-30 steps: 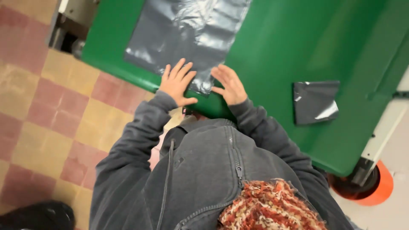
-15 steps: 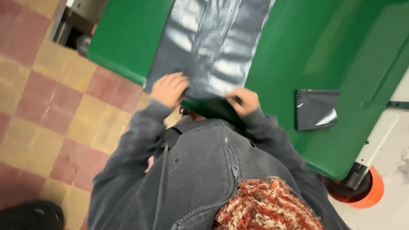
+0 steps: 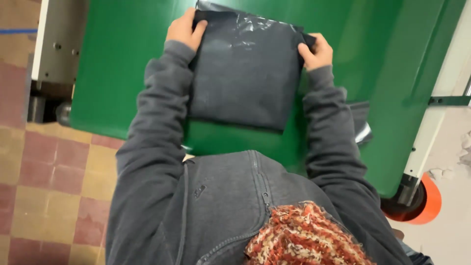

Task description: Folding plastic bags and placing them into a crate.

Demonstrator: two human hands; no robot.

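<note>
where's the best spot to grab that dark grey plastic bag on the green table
Probably by its two far corners, one in each hand, coming in from the sides. The dark grey plastic bag lies flat and square on the green table, so only edges and corners give purchase. The left hand and right hand already pinch it there.

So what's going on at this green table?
A person in a grey hooded jacket is handling a dark grey plastic bag lying flat on the green table. The left hand grips its far left corner and the right hand its far right corner. Another dark bag lies partly hidden beside the right sleeve.
</note>
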